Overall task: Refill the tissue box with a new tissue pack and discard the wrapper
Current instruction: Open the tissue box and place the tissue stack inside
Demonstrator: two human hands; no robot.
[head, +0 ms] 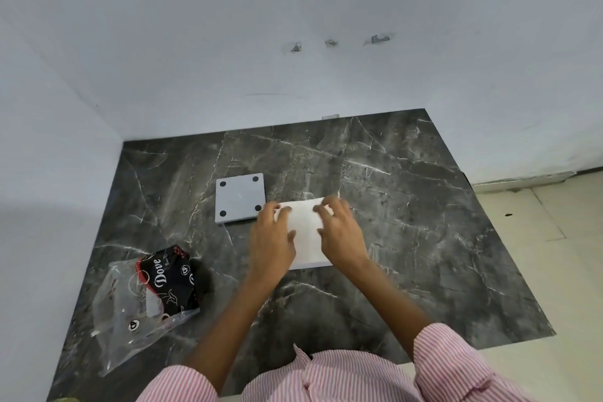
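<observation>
A white stack of tissues (306,232) sits in the middle of the dark marble table (424,238). My left hand (272,240) grips its left side and my right hand (341,235) grips its right side, fingers curled over the far edge. Whether a box lies under the stack is hidden. A grey square panel (240,197) with a black dot at each corner lies flat just left of the stack, touching my left fingertips' area. The empty clear and black wrapper (150,297), printed "Dove", lies crumpled at the table's front left.
White walls (293,59) close the table in at the back and left. The table's right edge drops to a pale tiled floor (538,222). Pink striped sleeves show at the bottom.
</observation>
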